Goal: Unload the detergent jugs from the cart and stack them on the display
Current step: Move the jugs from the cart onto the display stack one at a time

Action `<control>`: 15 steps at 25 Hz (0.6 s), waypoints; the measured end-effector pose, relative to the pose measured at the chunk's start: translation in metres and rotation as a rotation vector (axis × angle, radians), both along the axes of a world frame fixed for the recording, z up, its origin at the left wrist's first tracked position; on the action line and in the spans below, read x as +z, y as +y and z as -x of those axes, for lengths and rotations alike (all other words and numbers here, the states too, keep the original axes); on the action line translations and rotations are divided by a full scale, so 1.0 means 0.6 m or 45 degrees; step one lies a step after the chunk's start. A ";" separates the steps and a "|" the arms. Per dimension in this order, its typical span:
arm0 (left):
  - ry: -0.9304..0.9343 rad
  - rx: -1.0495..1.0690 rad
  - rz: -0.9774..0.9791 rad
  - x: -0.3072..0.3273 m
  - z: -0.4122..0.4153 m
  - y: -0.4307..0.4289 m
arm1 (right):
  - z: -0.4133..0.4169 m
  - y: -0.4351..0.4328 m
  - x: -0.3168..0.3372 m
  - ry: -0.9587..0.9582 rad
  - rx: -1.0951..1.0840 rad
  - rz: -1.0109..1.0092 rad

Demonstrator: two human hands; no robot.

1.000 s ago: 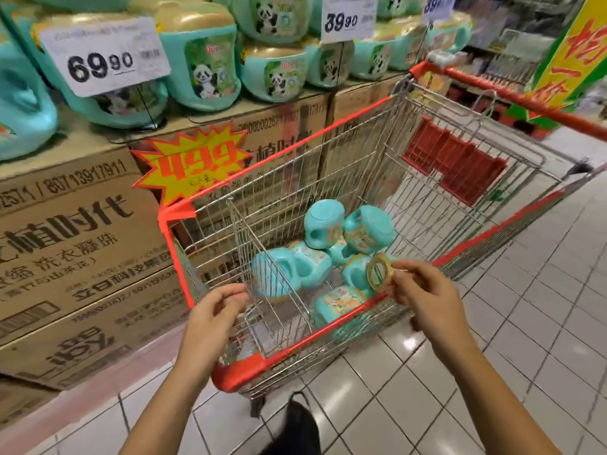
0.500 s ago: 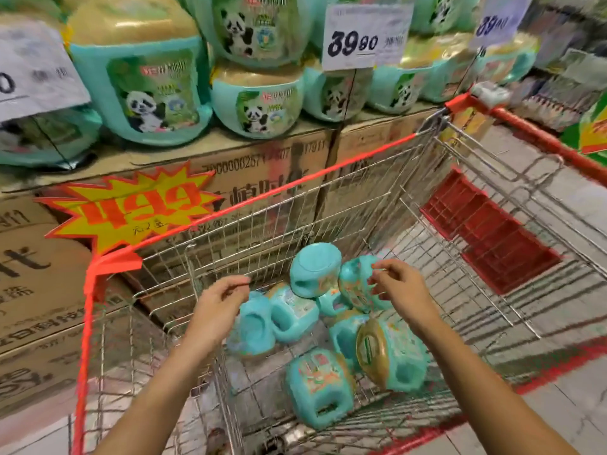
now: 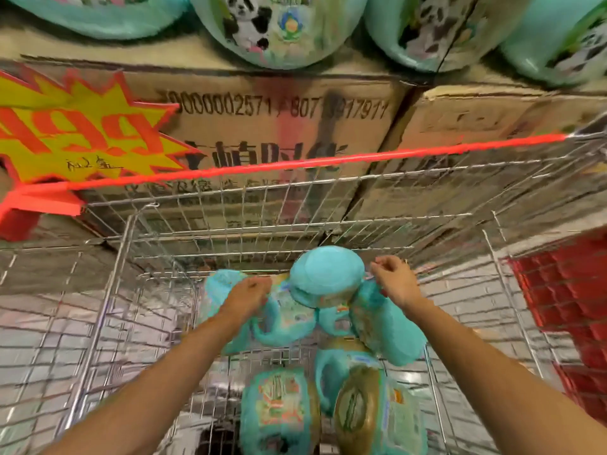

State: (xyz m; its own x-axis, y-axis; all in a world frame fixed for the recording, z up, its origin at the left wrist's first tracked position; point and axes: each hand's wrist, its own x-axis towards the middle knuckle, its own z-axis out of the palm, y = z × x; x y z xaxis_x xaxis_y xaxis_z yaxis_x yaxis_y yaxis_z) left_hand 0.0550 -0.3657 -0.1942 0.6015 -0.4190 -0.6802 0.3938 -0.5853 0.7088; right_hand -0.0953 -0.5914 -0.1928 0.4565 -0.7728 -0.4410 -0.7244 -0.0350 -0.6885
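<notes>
Several teal detergent jugs lie jumbled in the wire cart (image 3: 295, 165). One jug (image 3: 328, 274) stands bottom-up in the middle of the pile. My left hand (image 3: 246, 297) lies on the jug (image 3: 220, 284) to its left, fingers curled down over it. My right hand (image 3: 394, 284) grips the top of the jug (image 3: 391, 330) on the right with bent fingers. Two more jugs (image 3: 279, 408) (image 3: 371, 412) lie nearer to me. Motion blur hides the finer detail.
Display jugs with panda labels (image 3: 262, 27) sit on stacked brown cartons (image 3: 262, 110) just behind the cart's far wall. A yellow and red starburst price sign (image 3: 82, 133) hangs at the left. The red seat flap (image 3: 565, 290) is at the cart's right.
I have leaned in over the cart. Both hands went from its near rim down into the basket and now rest on jugs either side of the upended one.
</notes>
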 end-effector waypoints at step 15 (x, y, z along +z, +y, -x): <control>0.816 0.367 0.120 -0.211 0.000 -0.160 | -0.070 -0.026 -0.190 -0.494 -0.284 -0.634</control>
